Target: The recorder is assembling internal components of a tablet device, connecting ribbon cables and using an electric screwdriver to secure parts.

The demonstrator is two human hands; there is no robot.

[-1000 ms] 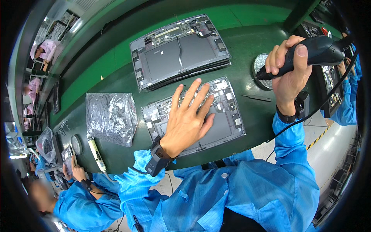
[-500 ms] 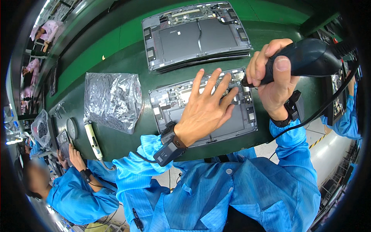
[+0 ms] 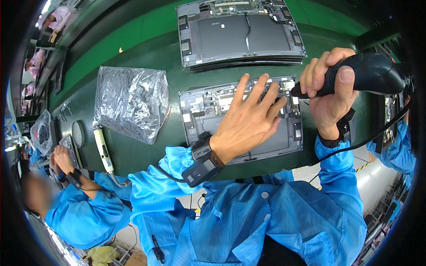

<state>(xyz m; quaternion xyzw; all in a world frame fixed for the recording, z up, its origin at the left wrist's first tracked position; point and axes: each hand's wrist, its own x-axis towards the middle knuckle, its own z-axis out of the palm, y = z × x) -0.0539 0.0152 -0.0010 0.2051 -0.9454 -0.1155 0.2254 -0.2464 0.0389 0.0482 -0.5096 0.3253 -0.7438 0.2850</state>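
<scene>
A grey opened device chassis (image 3: 279, 144), with exposed circuit parts along its far edge, lies flat on the green bench in front of me. My left hand (image 3: 248, 119) is laid over its middle, fingers spread toward the circuit parts and holding nothing. Wrapped around a black corded hand tool with a tapered nose (image 3: 368, 75), my right hand (image 3: 330, 91) is closed just right of the chassis. The tool's nose points left, at the chassis's far right corner; whether it touches there I cannot tell. Both wrists carry dark strapped devices.
Beyond the chassis sits a stack of similar opened chassis (image 3: 239, 40). To the left are a clear plastic bag of dark parts (image 3: 132, 104), a cream pen-shaped corded tool (image 3: 103, 148) and a round dish (image 3: 78, 134). A co-worker in blue (image 3: 88, 219) sits at left. The black cable (image 3: 355, 142) crosses my right forearm.
The whole view has shifted slightly. My right hand with the black tool has drawn a little right, near the chassis corner. The co-worker's hands have come together. My left hand stays spread.
</scene>
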